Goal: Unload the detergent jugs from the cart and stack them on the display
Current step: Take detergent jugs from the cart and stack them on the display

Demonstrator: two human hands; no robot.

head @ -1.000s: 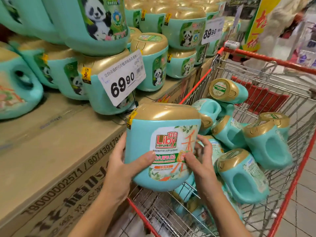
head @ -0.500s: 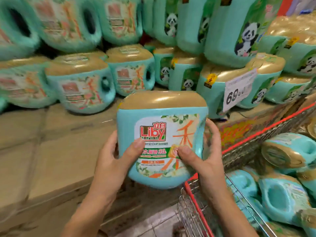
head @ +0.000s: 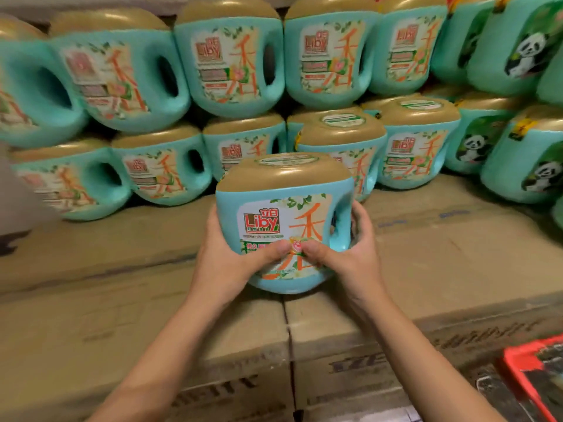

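Head view: my left hand point(head: 225, 257) and right hand point(head: 350, 254) both grip the teal jug point(head: 283, 208) low on its sides. Thumbs press the front label, right fingers curl round by the handle hole. Jug upright, gold cap up, over the cardboard boxes point(head: 122, 300), just in front of the stacked jugs point(head: 164, 175); set down or not, can't tell. Probably full, so heavy; stiff, smooth plastic, likely slippery. Best held low two-handed or through the handle. Red cart edge point(head: 518, 370) bottom right.
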